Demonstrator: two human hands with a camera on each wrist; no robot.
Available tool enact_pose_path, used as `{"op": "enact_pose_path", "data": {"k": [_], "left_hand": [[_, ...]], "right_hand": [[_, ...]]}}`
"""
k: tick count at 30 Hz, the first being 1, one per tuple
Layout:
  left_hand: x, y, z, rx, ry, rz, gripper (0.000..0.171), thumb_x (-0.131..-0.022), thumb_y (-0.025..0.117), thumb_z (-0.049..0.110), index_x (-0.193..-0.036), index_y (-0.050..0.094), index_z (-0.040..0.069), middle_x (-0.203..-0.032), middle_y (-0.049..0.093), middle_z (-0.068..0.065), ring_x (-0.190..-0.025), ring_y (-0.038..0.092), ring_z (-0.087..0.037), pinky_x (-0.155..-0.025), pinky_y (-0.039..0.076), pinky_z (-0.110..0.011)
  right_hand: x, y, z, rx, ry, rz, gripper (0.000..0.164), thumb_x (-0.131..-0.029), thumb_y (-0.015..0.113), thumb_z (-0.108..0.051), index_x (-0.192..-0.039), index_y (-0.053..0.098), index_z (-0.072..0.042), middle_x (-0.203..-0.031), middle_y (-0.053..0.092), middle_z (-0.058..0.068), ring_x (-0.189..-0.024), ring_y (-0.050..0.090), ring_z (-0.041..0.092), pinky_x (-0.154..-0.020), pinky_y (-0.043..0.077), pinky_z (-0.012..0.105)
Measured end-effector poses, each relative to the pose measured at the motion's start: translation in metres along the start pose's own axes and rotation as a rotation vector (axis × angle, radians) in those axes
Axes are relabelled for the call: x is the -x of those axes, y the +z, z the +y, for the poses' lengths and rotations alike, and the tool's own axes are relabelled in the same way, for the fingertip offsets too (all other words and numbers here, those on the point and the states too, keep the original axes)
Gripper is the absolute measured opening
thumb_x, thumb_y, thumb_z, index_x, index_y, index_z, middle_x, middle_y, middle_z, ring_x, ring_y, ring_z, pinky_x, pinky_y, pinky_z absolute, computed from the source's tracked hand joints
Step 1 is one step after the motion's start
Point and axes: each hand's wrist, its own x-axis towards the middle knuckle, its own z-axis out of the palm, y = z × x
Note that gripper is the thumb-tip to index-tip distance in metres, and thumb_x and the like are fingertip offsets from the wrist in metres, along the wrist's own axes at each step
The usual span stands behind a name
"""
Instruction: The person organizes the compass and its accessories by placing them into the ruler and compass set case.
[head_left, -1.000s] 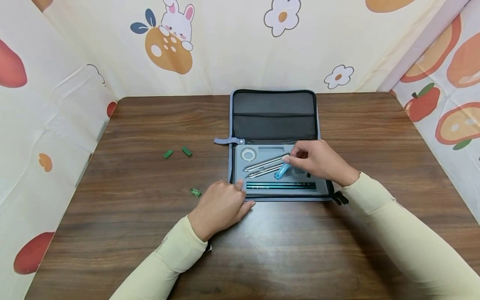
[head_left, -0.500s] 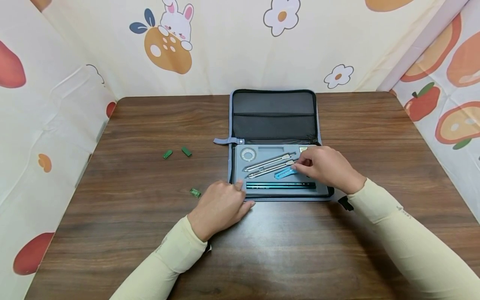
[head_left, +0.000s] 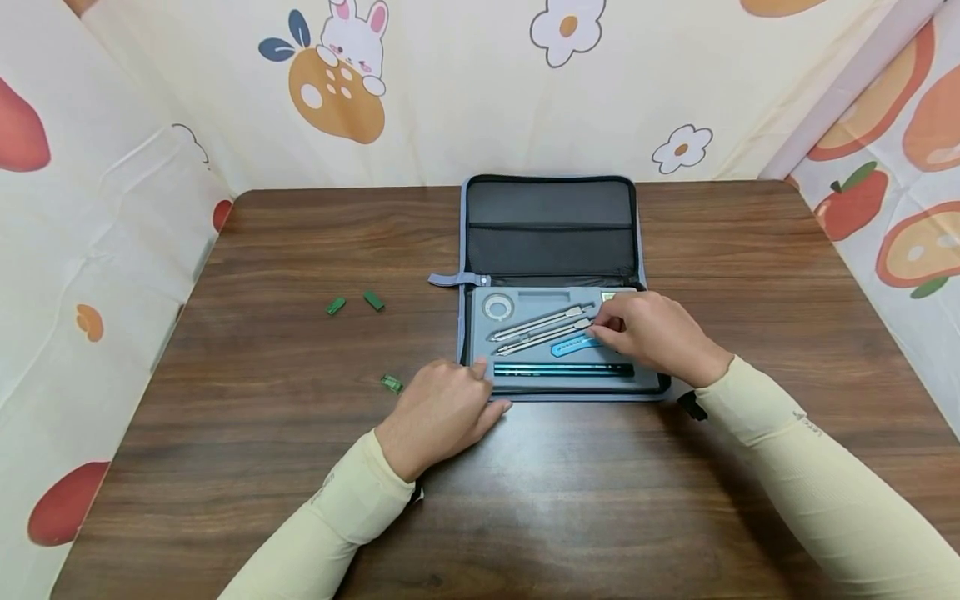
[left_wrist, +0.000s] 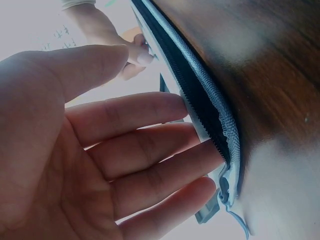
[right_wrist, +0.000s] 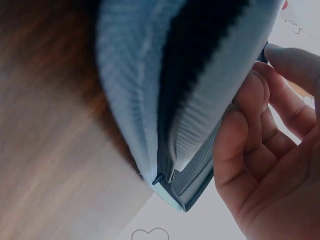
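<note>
A zip case [head_left: 550,200] lies unfolded, with a grey tray [head_left: 482,329] in its near half. At the tray's right side, my right hand [head_left: 652,333] pinches the right end of a slim light-blue piece [head_left: 573,345] with thumb and index finger; that end is hidden. Just left of it lie two silver compass-like tools [head_left: 536,323], slanted. Two dark pencils [head_left: 562,369] lie side by side in front. My left hand [head_left: 438,412] touches the case's near left corner. In the left wrist view its fingers [left_wrist: 145,150] are loosely extended beside the zip edge.
A round clear-and-white ring [head_left: 498,307] sits at the tray's upper left. Three small green pieces [head_left: 373,301] lie apart on the wooden table [head_left: 300,242] to the left. Patterned curtains [head_left: 465,92] stand behind and at both sides.
My right hand has moved a little right and down, turning the light-blue piece from a steep slant to nearly level among the tray's contents. My left hand has stayed at the corner.
</note>
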Motion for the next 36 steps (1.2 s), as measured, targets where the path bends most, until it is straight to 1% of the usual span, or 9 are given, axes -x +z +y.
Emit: {"op": "enact_pose_path", "data": {"k": [4, 7, 9, 14, 20, 25, 31, 33, 36], "left_hand": [[0.000, 0.000, 0.001, -0.005, 0.002, 0.004, 0.038, -0.096, 0.067, 0.036, -0.065, 0.068, 0.013, -0.090, 0.071, -0.010, -0.046, 0.053, -0.017, -0.047, 0.048, -0.035], [-0.001, -0.001, 0.001, -0.007, 0.000, 0.001, 0.039, -0.096, 0.067, 0.036, -0.063, 0.064, 0.015, -0.081, 0.066, -0.007, -0.045, 0.049, -0.015, -0.046, 0.047, -0.034], [-0.001, -0.002, 0.001, -0.008, -0.003, 0.000, 0.039, -0.096, 0.067, 0.037, -0.064, 0.065, 0.015, -0.082, 0.066, -0.007, -0.044, 0.049, -0.015, -0.046, 0.047, -0.034], [-0.003, -0.002, 0.001, -0.009, -0.005, -0.003, 0.038, -0.096, 0.068, 0.038, -0.068, 0.069, 0.012, -0.092, 0.071, -0.011, -0.045, 0.051, -0.016, -0.047, 0.048, -0.034], [-0.003, -0.003, 0.001, -0.007, -0.006, -0.007, 0.036, -0.096, 0.067, 0.036, -0.073, 0.074, 0.010, -0.100, 0.074, -0.013, -0.049, 0.057, -0.018, -0.051, 0.051, -0.036], [-0.002, -0.002, 0.000, -0.008, -0.005, -0.004, 0.036, -0.096, 0.067, 0.037, -0.075, 0.075, 0.009, -0.102, 0.074, -0.013, -0.051, 0.059, -0.020, -0.051, 0.052, -0.036], [0.000, 0.000, -0.001, -0.015, -0.004, 0.005, 0.037, -0.095, 0.068, 0.039, -0.078, 0.077, 0.006, -0.103, 0.074, -0.015, -0.052, 0.061, -0.021, -0.051, 0.052, -0.037], [0.001, 0.000, -0.001, -0.014, -0.003, 0.003, 0.037, -0.095, 0.068, 0.039, -0.076, 0.076, 0.008, -0.103, 0.074, -0.015, -0.052, 0.061, -0.021, -0.051, 0.052, -0.037], [0.000, 0.000, -0.001, -0.013, 0.002, 0.001, 0.037, -0.094, 0.069, 0.039, -0.069, 0.071, 0.011, -0.095, 0.074, -0.011, -0.049, 0.057, -0.019, -0.049, 0.050, -0.036]], "right_hand": [[0.001, -0.004, 0.000, -0.012, 0.008, -0.032, 0.005, -0.093, 0.072, -0.017, -0.091, 0.076, -0.017, -0.080, 0.065, -0.007, -0.070, 0.055, 0.008, -0.063, 0.048, 0.033], [0.001, -0.008, 0.001, -0.022, 0.012, -0.060, 0.005, -0.092, 0.073, -0.013, -0.092, 0.076, -0.016, -0.080, 0.063, -0.007, -0.071, 0.055, 0.010, -0.065, 0.047, 0.034], [0.001, -0.009, 0.001, -0.026, 0.013, -0.074, 0.004, -0.091, 0.074, -0.012, -0.093, 0.075, -0.016, -0.080, 0.063, -0.007, -0.072, 0.055, 0.011, -0.065, 0.047, 0.034], [0.001, -0.009, 0.003, -0.032, 0.014, -0.086, 0.003, -0.091, 0.075, -0.015, -0.093, 0.075, -0.013, -0.080, 0.062, -0.007, -0.072, 0.055, 0.011, -0.065, 0.047, 0.034], [-0.004, -0.010, 0.000, -0.008, -0.036, -0.068, 0.005, -0.093, 0.071, -0.013, -0.092, 0.075, -0.015, -0.078, 0.061, -0.007, -0.070, 0.052, 0.011, -0.062, 0.045, 0.033], [-0.024, -0.009, -0.013, -0.003, -0.092, -0.049, 0.009, -0.095, 0.066, -0.014, -0.092, 0.075, -0.015, -0.076, 0.061, -0.008, -0.067, 0.052, 0.010, -0.060, 0.044, 0.032], [-0.057, -0.007, -0.040, -0.012, -0.134, -0.082, 0.009, -0.096, 0.067, -0.017, -0.093, 0.074, -0.014, -0.076, 0.060, -0.007, -0.066, 0.052, 0.011, -0.059, 0.046, 0.031], [-0.068, -0.006, -0.051, -0.016, -0.156, -0.100, 0.008, -0.096, 0.067, -0.017, -0.092, 0.074, -0.014, -0.076, 0.060, -0.006, -0.066, 0.052, 0.012, -0.059, 0.045, 0.031], [-0.083, -0.005, -0.066, -0.017, -0.185, -0.140, 0.009, -0.097, 0.066, -0.017, -0.090, 0.072, -0.015, -0.075, 0.059, -0.005, -0.066, 0.053, 0.012, -0.059, 0.046, 0.030]]}}
